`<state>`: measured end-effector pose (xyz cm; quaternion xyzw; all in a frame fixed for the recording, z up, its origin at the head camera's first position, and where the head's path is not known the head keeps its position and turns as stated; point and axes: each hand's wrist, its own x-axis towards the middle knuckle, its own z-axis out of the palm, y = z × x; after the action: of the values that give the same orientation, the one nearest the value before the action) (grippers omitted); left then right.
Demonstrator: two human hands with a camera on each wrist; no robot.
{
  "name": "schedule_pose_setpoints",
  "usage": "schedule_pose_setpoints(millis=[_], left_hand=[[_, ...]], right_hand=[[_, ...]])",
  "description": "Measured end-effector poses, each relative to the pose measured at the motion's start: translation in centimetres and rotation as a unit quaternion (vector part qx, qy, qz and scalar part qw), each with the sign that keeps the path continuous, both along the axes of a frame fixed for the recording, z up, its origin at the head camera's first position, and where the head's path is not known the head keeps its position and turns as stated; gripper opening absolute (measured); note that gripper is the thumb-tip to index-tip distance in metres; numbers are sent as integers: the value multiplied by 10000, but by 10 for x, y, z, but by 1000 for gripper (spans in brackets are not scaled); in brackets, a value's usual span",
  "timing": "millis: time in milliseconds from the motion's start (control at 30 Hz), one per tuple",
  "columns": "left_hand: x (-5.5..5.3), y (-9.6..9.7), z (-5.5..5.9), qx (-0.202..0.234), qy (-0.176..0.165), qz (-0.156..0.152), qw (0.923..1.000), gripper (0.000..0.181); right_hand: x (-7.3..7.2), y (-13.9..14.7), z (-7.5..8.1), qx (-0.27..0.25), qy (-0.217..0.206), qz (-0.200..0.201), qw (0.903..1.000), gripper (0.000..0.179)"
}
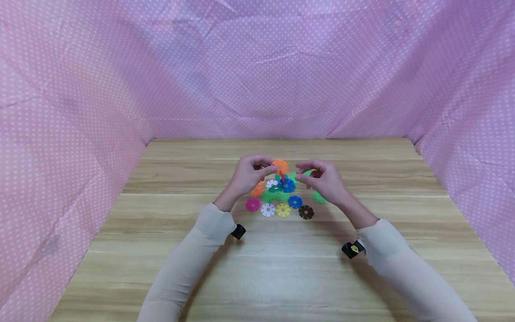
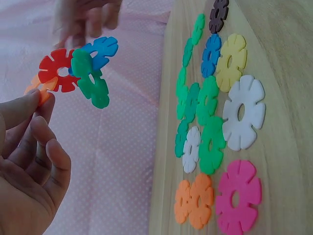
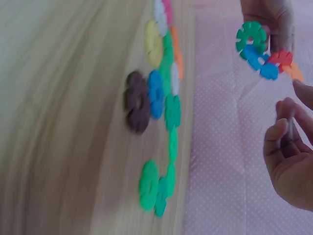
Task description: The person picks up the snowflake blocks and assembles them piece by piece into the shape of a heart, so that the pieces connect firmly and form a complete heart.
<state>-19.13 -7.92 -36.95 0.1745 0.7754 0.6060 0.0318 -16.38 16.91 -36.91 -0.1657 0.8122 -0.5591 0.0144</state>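
My left hand (image 1: 251,175) pinches an orange flower-shaped disc (image 2: 46,85) between thumb and finger above the table. Slotted into it is a red disc (image 2: 50,73), which joins on to a blue disc (image 2: 108,51) and a green disc (image 2: 99,92), so they hang together as a short chain. Over on the other side, my right hand (image 1: 323,181) is raised with loosely bent fingers and nothing between them. Its fingertips stand a little apart from the chain in the head view. In the left wrist view that hand is blurred behind the blue disc.
Loose flower discs lie flat below the hands: pink (image 1: 252,205), white (image 1: 263,210), yellow (image 1: 278,210), dark brown (image 1: 301,212), blue (image 1: 291,202), orange (image 2: 208,200) and several green ones (image 2: 205,154). The wooden table (image 1: 257,264) is bordered by pink dotted cloth (image 1: 257,80).
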Motion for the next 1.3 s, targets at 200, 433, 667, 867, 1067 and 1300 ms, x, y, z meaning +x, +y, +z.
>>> schedule_pose_setpoints(millis=[200,433,667,867,1067,1300], left_hand=[[3,-9,-6,117,-59,99,9999,16],[2,-16,-10,187,92,110,9997,14],[4,-19,-8,120,-47,217,9997,15],[4,-18,-8,67,-184,246,9995,17],[2,-17,-10,24,-204,208,9996,21],[2,-15,-12,-52,-238,191,9995,20]], right_hand=[[8,12,-10,930,-213,348,9948,28],[18,23,-27,2140,-145,722,9741,31],[29,26,-42,3278,192,861,9406,36],[31,25,-44,3402,16,795,9370,29],[32,25,-42,3197,-339,655,9446,30],[33,25,-43,2683,-534,683,9594,30]])
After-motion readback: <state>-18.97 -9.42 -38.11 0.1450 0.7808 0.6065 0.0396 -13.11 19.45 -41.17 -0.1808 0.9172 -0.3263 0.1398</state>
